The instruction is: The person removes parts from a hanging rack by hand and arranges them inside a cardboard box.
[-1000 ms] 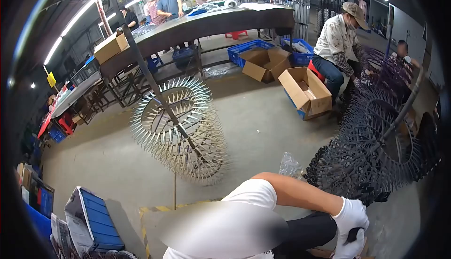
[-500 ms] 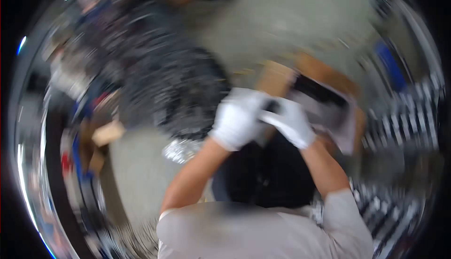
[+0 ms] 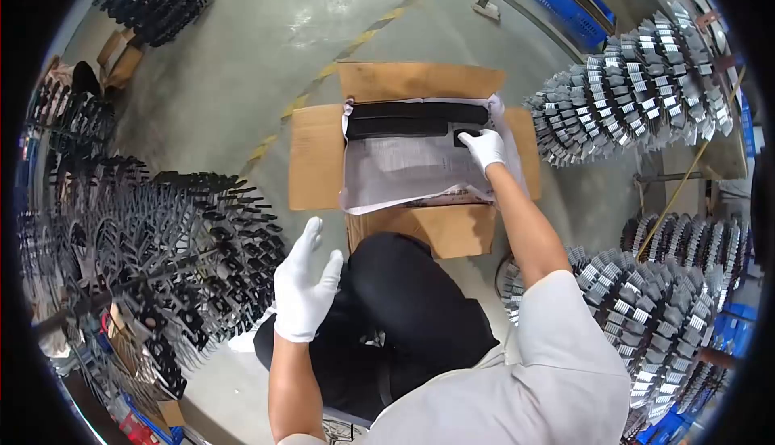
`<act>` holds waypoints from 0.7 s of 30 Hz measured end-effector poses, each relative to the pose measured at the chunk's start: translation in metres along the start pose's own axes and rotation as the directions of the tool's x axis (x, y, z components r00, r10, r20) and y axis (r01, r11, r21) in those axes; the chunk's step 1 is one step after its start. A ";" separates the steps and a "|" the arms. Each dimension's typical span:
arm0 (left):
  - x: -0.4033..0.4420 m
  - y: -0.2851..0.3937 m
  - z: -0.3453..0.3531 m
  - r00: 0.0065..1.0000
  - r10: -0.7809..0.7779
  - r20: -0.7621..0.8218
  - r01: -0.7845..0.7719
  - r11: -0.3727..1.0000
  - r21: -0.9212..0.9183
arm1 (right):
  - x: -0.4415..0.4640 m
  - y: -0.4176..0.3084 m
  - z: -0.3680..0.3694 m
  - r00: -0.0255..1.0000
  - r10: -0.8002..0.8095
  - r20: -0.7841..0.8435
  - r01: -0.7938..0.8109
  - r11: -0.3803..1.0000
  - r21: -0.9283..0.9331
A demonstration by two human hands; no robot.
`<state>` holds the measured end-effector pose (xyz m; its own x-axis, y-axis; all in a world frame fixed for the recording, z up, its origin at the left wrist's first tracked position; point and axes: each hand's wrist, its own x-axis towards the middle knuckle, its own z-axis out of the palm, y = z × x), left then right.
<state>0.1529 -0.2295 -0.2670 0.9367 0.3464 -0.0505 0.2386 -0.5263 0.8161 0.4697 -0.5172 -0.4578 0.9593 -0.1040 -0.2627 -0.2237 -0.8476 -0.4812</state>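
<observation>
My right hand (image 3: 486,150), in a white glove, reaches into an open cardboard box (image 3: 316,154). Its thumb and fingers pinch a small black piece (image 3: 462,137) at the right end of the nearer row. Two rows of black pieces (image 3: 418,112) lie along the far side of the box, too tightly packed to tell apart. Pale wrapping paper (image 3: 404,167) lines the box and covers the rest of its inside. My left hand (image 3: 303,293), also gloved in white, hovers near my knee with its fingers apart and nothing in it.
Racks hung with dark parts (image 3: 178,235) crowd the left side. Silver finned parts (image 3: 638,90) hang on racks at the right, close to my right arm. A blue crate (image 3: 557,1) stands at the upper right. Yellow-black tape (image 3: 363,37) crosses the floor.
My view has swung round to face the box. My hands, together around a small dark piece before, are now apart: the right went into the box, the left drew back and opened.
</observation>
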 end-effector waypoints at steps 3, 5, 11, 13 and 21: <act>0.003 -0.003 0.003 0.999 -0.033 0.041 0.033 0.999 -0.008 | 0.028 0.006 0.020 1.000 0.014 0.019 -0.013 0.999 -0.043; 0.007 -0.001 0.002 0.998 -0.026 0.063 0.024 0.999 0.026 | 0.040 0.010 0.046 0.999 0.003 -0.039 0.001 0.994 0.108; 0.012 0.007 -0.003 0.998 -0.030 0.058 0.027 0.998 0.051 | 0.026 0.021 0.065 0.982 0.148 0.120 -0.186 0.613 0.768; 0.011 0.006 -0.004 0.998 -0.023 0.055 0.020 0.998 0.065 | 0.025 0.028 0.066 0.967 0.198 0.161 -0.253 0.646 0.720; 0.010 0.008 -0.004 0.998 -0.026 0.057 0.021 0.995 0.093 | 0.027 -0.016 0.089 0.839 0.427 0.337 -0.391 0.042 0.919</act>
<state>0.1632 -0.2269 -0.2588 0.9432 0.3153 -0.1046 0.2809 -0.5890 0.7577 0.4838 -0.4598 -0.5316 0.6508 -0.2741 -0.7080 -0.5432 0.4835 -0.6864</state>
